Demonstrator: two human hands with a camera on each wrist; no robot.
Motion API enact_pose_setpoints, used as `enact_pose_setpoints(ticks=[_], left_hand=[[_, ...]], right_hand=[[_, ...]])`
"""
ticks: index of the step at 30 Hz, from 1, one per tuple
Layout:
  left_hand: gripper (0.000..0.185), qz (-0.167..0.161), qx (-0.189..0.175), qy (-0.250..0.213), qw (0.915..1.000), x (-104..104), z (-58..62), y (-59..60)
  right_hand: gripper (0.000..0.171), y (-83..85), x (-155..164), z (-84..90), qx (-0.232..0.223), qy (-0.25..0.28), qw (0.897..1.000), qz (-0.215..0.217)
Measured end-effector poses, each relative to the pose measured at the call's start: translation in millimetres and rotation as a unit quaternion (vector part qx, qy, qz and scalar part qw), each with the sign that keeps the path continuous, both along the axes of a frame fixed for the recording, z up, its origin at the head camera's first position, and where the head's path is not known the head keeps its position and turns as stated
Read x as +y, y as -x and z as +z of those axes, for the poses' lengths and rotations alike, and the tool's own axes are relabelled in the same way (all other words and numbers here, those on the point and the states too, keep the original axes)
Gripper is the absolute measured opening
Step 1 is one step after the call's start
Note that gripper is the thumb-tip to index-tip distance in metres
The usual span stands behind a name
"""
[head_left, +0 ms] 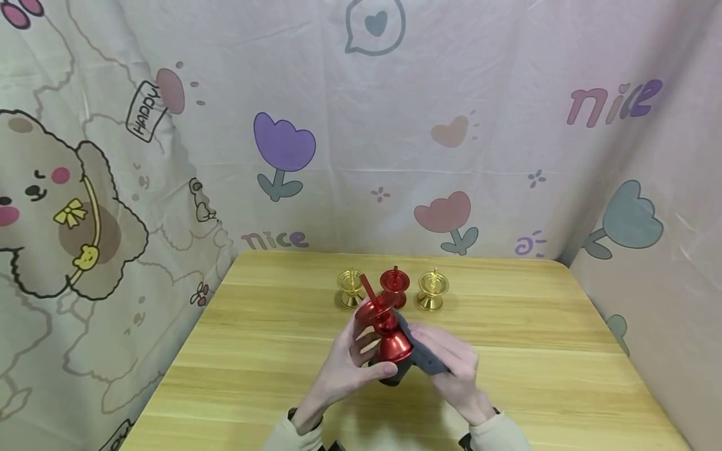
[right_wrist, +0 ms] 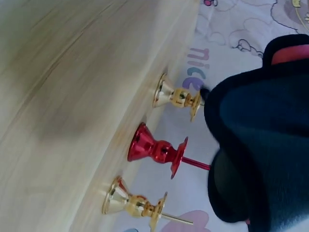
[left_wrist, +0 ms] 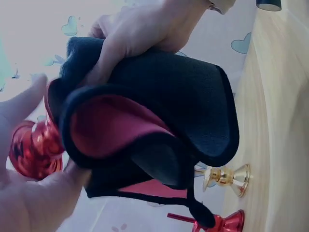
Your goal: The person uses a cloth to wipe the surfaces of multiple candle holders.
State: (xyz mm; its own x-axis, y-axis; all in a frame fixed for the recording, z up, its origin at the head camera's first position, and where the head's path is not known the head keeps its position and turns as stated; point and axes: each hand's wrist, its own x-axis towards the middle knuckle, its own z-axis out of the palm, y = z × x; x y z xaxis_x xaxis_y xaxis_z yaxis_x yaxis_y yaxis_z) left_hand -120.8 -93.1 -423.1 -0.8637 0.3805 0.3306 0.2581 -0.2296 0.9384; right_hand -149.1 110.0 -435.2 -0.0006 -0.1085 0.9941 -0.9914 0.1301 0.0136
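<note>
The left hand (head_left: pixel 345 366) grips a red candlestick (head_left: pixel 385 331), tilted and lifted above the wooden bench (head_left: pixel 254 351). The right hand (head_left: pixel 451 369) presses a dark cloth (head_left: pixel 420 354) against its flared base, fingers curled over the fabric. Both hands work near the bench's front edge, with bare wood open to either side. Beyond them, near the back edge, three candlesticks stand in a row: gold (head_left: pixel 350 288), red (head_left: pixel 394 286), gold (head_left: pixel 432 290). A printed curtain (head_left: pixel 361 125) hangs close behind.
</note>
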Motion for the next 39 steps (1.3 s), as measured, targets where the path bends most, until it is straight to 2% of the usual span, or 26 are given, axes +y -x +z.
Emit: enact_pose_setpoints(ticks=[3,5,9,12,15,17,19,23,27,31,34,37,39], left_hand=[[0.098,0.034,0.003,0.023,0.9992,1,0.8,-1.2],[0.101,0.055,0.003,0.028,0.9981,0,0.3,-1.5],[0.109,0.049,0.014,0.003,0.9987,-3,-2.9,-0.2],[0.103,0.036,0.037,-0.020,0.9985,-3,-5.5,1.2],[0.095,0.034,0.056,-0.024,0.9976,-1,-6.9,0.4],[0.091,0.038,0.062,-0.019,0.9971,1,-6.6,-1.1],[0.090,0.050,0.063,-0.006,0.9967,3,-5.1,-3.4],[0.099,0.091,0.020,0.016,0.9956,6,1.1,-7.8],[0.109,0.110,-0.011,0.030,0.9934,8,5.8,-10.1],[0.114,0.106,-0.012,0.033,0.9937,8,5.9,-9.9],[0.115,0.089,-0.012,0.022,0.9957,7,3.9,-9.3],[0.115,0.065,-0.006,0.003,0.9979,5,0.9,-8.2],[0.114,0.056,-0.004,-0.007,0.9984,4,-0.9,-7.3]], right_hand=[[0.020,-0.7,-1,1.3,0.048,-0.028,0.997,-0.048],[0.020,-1.3,-1,1.0,0.060,-0.038,0.996,-0.053],[0.019,-1.6,-1,-2.0,0.020,-0.014,1.000,-0.015],[0.017,-1.4,-2,-3.2,-0.033,0.031,0.998,0.037],[0.016,-1.4,-3,-2.2,-0.051,0.063,0.995,0.057],[0.015,-1.8,-4,-0.7,-0.035,0.064,0.997,0.039],[0.015,-2.2,-5,1.7,0.002,0.046,0.999,0.004],[0.019,-3.9,-6,5.4,0.068,-0.003,0.997,-0.048],[0.020,-5.4,-6,5.4,0.083,-0.028,0.994,-0.058],[0.020,-5.7,-3,2.1,0.056,-0.027,0.997,-0.045],[0.020,-4.3,-2,-1.6,0.005,-0.012,1.000,0.005],[0.018,-2.6,-1,-5.4,-0.044,0.010,0.997,0.057],[0.018,-0.9,0,-7.9,-0.061,0.018,0.995,0.074]])
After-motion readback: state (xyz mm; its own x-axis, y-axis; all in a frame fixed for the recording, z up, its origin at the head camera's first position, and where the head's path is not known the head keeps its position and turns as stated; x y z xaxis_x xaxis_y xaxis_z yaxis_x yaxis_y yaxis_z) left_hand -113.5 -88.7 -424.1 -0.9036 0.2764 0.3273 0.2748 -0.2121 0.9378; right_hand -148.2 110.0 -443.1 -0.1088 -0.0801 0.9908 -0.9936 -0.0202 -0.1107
